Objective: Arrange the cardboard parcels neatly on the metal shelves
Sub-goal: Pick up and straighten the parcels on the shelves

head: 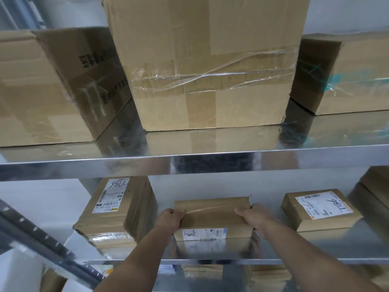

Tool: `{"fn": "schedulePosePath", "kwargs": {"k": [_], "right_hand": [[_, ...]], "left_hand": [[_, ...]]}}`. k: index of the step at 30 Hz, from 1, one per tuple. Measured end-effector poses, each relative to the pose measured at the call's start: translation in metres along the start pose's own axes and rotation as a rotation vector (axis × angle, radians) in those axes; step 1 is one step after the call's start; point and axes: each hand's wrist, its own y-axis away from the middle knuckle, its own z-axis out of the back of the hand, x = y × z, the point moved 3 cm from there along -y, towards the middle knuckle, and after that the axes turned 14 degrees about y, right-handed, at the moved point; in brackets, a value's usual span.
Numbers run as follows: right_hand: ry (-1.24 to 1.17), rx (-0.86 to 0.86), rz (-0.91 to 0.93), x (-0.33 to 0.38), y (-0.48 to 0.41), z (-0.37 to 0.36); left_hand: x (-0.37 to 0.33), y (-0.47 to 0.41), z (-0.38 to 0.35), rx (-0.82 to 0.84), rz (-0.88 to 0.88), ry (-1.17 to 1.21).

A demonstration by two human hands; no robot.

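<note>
A flat taped cardboard parcel (212, 218) with a white label on its front sits on the middle metal shelf (210, 252). My left hand (170, 220) grips its left side, thumb on top. My right hand (253, 218) grips its right side, fingers curled round the far corner. To its left stands a taller labelled parcel (117, 209) at the shelf's left end. To its right lies a small flat parcel (320, 209) with a label marked in pen.
The upper shelf (189, 159) carries three big cartons: a left carton (52, 87), a taped middle carton (206, 64), a right carton (345, 74). Another parcel (376, 182) sits at the far right of the middle shelf. A dark upright post (42, 241) slants at lower left. More boxes show below.
</note>
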Motion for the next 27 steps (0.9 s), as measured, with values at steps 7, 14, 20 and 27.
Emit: {"fn": "schedulePosePath", "kwargs": {"k": [7, 14, 20, 27], "right_hand": [[0.031, 0.005, -0.027, -0.002, -0.012, -0.006], [0.035, 0.021, -0.038, -0.004, -0.012, -0.004], [-0.091, 0.074, -0.019, -0.010, -0.011, 0.007], [-0.344, 0.075, -0.032, 0.007, 0.001, 0.023]], "left_hand": [[-0.003, -0.007, 0.001, -0.035, 0.018, -0.083], [-0.006, -0.001, -0.002, -0.035, 0.029, -0.079], [-0.018, 0.011, -0.002, -0.012, -0.034, -0.057], [-0.037, 0.016, 0.010, 0.022, -0.065, 0.090]]}}
